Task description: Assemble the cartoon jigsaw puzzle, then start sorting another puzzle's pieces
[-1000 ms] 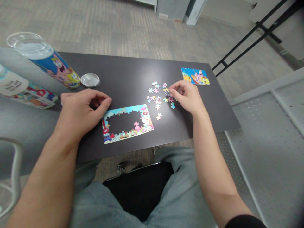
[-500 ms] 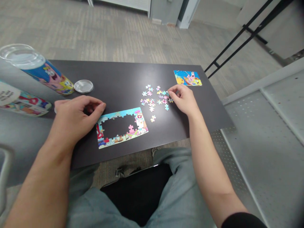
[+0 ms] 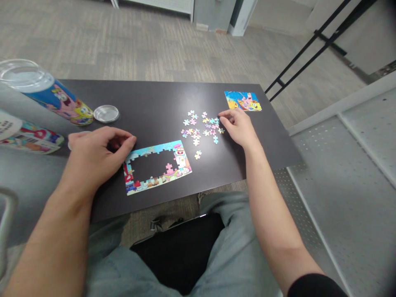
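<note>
My left hand (image 3: 100,154) rests on the dark table by the upper left corner of a partly assembled jigsaw puzzle (image 3: 184,161). Its fingers are curled and the thumb meets the index finger, with nothing showing between them. The puzzle is a cartoon border around a bare middle, with a pink piece (image 3: 169,168) joined inside at lower right. My right hand (image 3: 239,126) is at the right edge of a scatter of loose puzzle pieces (image 3: 212,127). Its thumb and index finger are pinched beside them; what they hold, if anything, is too small to make out.
A small cartoon picture card (image 3: 244,101) lies beyond my right hand. At left stand a blue cartoon canister (image 3: 66,101) and a second canister (image 3: 34,136), with a clear round lid (image 3: 106,114) beside them. One loose piece (image 3: 198,155) sits apart near the puzzle.
The whole view has shifted slightly, moving the table things a little to the left. Both hands keep nearly the same poses and places; the puzzle looks unchanged.
</note>
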`<state>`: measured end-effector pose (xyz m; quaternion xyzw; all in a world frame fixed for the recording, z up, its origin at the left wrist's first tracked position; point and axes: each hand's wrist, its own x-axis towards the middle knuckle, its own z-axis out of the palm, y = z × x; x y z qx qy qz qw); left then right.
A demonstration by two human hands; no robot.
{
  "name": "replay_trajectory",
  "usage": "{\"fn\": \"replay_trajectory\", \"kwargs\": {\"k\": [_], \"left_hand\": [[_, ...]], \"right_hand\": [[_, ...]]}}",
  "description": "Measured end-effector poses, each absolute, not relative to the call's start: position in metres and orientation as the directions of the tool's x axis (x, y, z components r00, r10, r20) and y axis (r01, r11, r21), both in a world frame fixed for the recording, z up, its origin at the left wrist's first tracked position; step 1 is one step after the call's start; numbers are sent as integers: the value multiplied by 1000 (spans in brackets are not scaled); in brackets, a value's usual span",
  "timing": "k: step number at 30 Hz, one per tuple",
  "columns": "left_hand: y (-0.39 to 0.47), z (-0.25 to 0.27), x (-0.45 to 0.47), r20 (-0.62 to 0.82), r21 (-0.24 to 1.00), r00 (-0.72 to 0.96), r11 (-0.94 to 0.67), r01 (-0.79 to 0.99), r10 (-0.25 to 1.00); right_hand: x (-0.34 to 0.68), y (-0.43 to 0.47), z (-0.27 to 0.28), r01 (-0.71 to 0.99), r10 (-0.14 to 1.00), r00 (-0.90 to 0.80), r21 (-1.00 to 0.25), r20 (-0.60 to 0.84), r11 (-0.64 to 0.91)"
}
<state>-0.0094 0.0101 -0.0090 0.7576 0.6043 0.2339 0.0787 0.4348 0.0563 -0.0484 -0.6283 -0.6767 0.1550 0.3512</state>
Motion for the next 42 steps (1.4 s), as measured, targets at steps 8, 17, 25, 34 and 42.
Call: {"fn": "replay_trajectory", "kwargs": {"k": [8, 17, 25, 34, 42], "left_hand": [[10, -7, -7, 273, 422, 137, -247, 872, 952], [10, -8, -8, 273, 427, 180, -287, 858, 945], [10, -7, -8, 268, 436, 168, -275, 857, 949], [11, -6, -7, 256, 442, 134, -239, 865, 957], [12, -6, -12, 265, 443, 88, -203, 873, 960]], "right_hand": [[437, 50, -42, 719, 966, -75, -658, 246, 223], [430, 50, -38, 699, 964, -126, -669, 233, 253], [398, 58, -41, 747, 951, -170, -595, 259, 296], [403, 58, -41, 686, 926, -288, -622, 246, 378], [425, 60, -42, 656, 948, -171, -687, 268, 313]]}}
